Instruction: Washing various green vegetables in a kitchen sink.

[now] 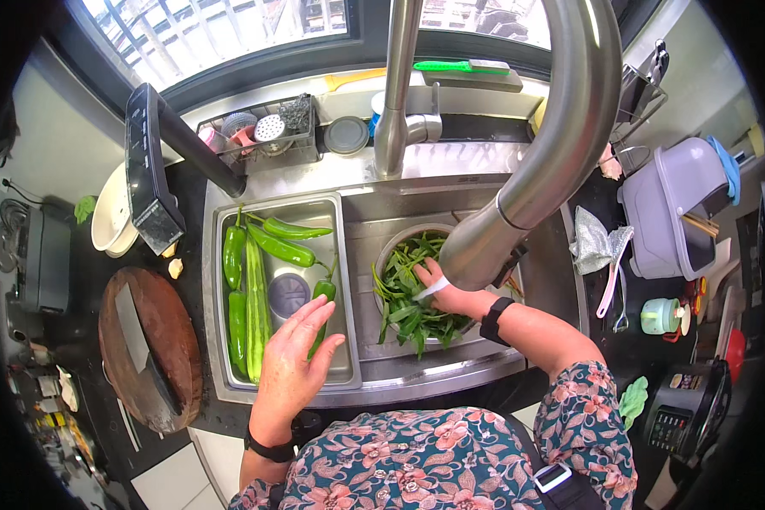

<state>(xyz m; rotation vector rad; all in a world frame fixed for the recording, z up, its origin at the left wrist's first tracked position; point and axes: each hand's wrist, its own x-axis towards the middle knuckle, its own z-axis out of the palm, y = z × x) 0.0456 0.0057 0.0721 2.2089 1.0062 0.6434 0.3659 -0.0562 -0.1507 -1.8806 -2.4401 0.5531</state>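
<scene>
Water runs from the brushed-metal faucet [472, 255] over leafy greens [414, 319] in a round bowl [382, 248] in the sink. My right hand [437, 287] is in among these greens, its fingertips partly hidden by leaves and water. My left hand [303, 347], fingers apart and holding nothing, hovers over the lower right of a rectangular metal tray [350, 344]. In that tray lie several green peppers [284, 245] and a long ridged green gourd [255, 306]. One pepper [324, 290] is partly behind my left fingers.
A round wooden cutting board [182, 357] with a cleaver [134, 325] on it lies left of the sink. A black-framed caddy [299, 150] and a grey lid [347, 135] stand behind. At the right are a lilac bin [644, 210], a pink-handled utensil [609, 290] and a small green pot [660, 317].
</scene>
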